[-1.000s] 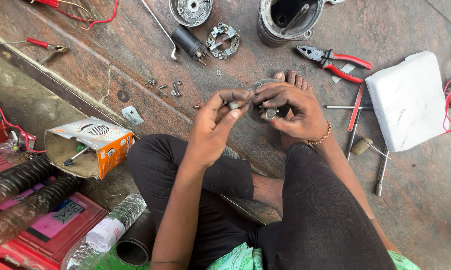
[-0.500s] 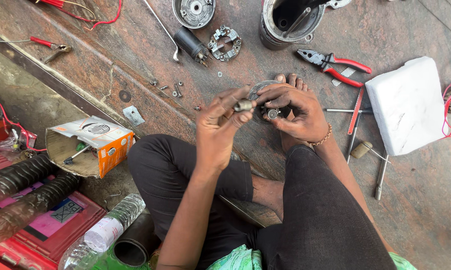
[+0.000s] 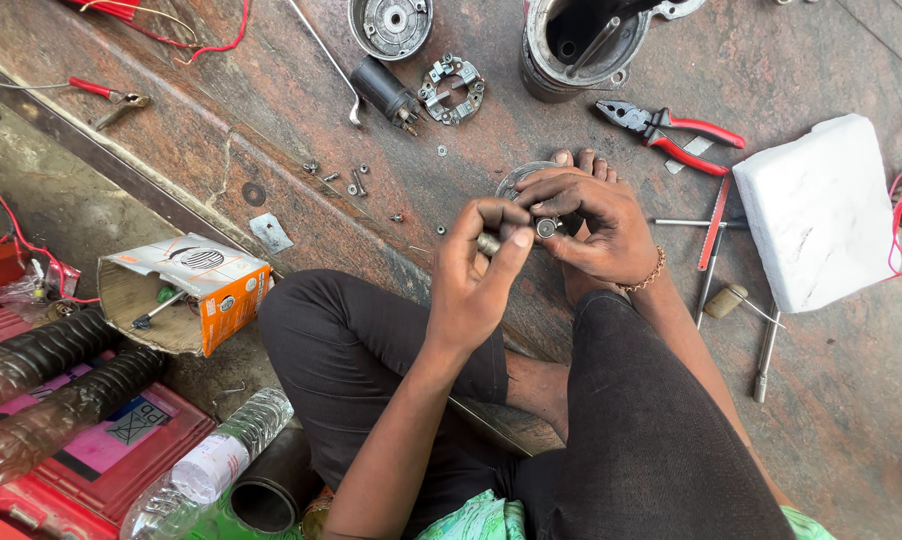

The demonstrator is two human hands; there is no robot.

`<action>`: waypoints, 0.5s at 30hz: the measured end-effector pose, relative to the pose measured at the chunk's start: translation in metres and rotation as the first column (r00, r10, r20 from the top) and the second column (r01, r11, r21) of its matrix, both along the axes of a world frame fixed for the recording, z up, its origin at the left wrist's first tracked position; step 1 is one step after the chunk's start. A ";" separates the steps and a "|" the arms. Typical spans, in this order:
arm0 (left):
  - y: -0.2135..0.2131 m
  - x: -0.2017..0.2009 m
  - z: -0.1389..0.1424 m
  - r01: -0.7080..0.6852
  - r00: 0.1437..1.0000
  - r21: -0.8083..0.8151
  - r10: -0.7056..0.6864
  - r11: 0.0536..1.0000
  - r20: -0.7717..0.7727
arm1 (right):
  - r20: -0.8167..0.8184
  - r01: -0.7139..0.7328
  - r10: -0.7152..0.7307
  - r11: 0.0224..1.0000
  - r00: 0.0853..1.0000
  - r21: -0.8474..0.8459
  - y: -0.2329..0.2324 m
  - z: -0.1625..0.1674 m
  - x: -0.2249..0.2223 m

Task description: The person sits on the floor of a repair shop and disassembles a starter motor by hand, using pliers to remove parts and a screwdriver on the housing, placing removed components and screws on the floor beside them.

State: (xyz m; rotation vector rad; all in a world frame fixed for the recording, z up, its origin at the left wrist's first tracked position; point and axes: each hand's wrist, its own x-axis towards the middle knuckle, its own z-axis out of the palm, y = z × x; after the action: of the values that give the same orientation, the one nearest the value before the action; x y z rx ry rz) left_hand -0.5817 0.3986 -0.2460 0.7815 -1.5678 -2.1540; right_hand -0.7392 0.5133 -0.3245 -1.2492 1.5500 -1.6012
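I sit on a stone floor with my knees drawn up. My left hand (image 3: 483, 262) pinches a small brass-coloured metal piece (image 3: 490, 243) between thumb and fingers. My right hand (image 3: 588, 222) grips a round metal part with a small bearing (image 3: 546, 227) at its middle, held just above my toes. A grey metal disc (image 3: 517, 181) shows partly behind the right hand's fingers. The two hands touch at the fingertips around the bearing.
Red-handled pliers (image 3: 668, 131), screwdrivers (image 3: 713, 214) and a white block (image 3: 819, 208) lie to the right. A metal cylinder housing (image 3: 571, 40), a round cover (image 3: 390, 24), a brush holder ring (image 3: 451, 88) and loose screws (image 3: 343, 180) lie ahead. An orange-and-white open carton (image 3: 186, 291), bottles and red cases are at left.
The view has shifted slightly. My left hand has turned its small piece closer to the bearing in the right hand; both hands stay together at the same spot.
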 end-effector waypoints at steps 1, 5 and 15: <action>0.000 -0.002 0.002 0.011 0.999 -0.008 -0.011 1.000 0.038 | 0.013 -0.005 0.005 1.000 1.000 0.004 0.000 0.000 0.000; -0.003 -0.010 0.009 0.043 0.978 -0.021 -0.038 0.999 0.206 | 0.032 -0.009 0.008 0.999 0.999 0.036 0.003 -0.001 0.001; -0.007 -0.014 -0.004 0.056 0.990 0.026 -0.059 0.998 0.126 | 0.025 0.005 -0.006 0.999 1.000 0.039 0.002 -0.003 0.002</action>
State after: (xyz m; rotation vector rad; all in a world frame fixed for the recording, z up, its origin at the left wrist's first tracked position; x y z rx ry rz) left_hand -0.5957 0.3918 -0.2503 0.9071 -1.6502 -2.2048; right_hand -0.7377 0.5158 -0.3276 -1.2007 1.5632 -1.5764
